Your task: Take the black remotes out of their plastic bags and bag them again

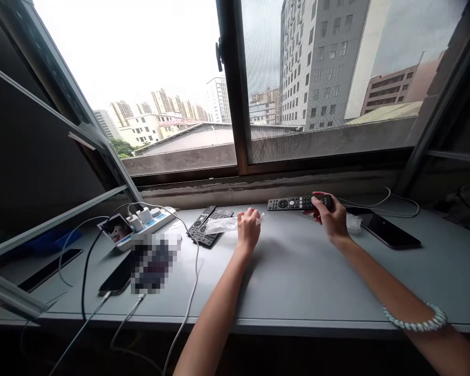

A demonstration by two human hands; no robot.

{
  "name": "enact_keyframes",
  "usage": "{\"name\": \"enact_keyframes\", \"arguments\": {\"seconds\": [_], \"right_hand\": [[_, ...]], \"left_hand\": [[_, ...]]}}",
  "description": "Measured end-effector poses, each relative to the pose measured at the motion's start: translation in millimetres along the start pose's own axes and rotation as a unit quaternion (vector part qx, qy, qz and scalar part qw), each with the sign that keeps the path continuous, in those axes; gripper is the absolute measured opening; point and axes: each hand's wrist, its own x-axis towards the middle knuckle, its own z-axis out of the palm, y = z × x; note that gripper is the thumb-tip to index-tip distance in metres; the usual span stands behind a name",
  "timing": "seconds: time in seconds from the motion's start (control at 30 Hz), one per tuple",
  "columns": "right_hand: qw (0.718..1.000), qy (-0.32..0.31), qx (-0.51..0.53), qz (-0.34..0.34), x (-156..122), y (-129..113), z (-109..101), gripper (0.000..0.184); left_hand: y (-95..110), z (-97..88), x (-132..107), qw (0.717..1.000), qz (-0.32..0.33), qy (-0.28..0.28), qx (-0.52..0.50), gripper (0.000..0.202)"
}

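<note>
My right hand point(332, 215) grips a black remote control point(285, 204) by its right end, thumb on top, and holds it level above the back of the desk. My left hand point(249, 227) is closed on a clear plastic bag point(223, 224), crumpled, with one end poking out past the fingers. Just left of that bag, several dark remote controls point(206, 230) lie overlapping on the desk. Another piece of clear plastic point(353, 224) shows beside my right hand, partly hidden behind it.
A grey desk point(297, 282) runs under a window. To the right lies a dark phone point(389, 230). At left are a white power strip point(151, 224) with chargers, a phone on a cable point(119, 277), a blurred-out phone, a photo card point(115, 230) and loose cables crossing the desk edge.
</note>
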Motion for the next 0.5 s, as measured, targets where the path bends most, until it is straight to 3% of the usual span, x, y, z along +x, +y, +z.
{"name": "enact_keyframes", "arguments": {"seconds": [0.2, 0.33, 0.5], "right_hand": [[0.982, 0.043, 0.105, 0.149, 10.7, 3.3, -4.7, 0.026], [0.977, 0.007, 0.114, 0.179, 13.9, 5.0, -8.0, 0.022], [0.975, -0.022, 0.099, 0.199, 14.1, 4.3, -7.9, 0.022]], "left_hand": [[4.0, -1.4, 0.8, 0.999, 0.018, 0.031, -0.001, 0.01], [5.3, -2.9, -0.5, 0.999, 0.024, 0.02, -0.014, 0.031], [8.1, -6.2, -0.9, 0.998, 0.054, -0.014, 0.007, 0.036]]}}
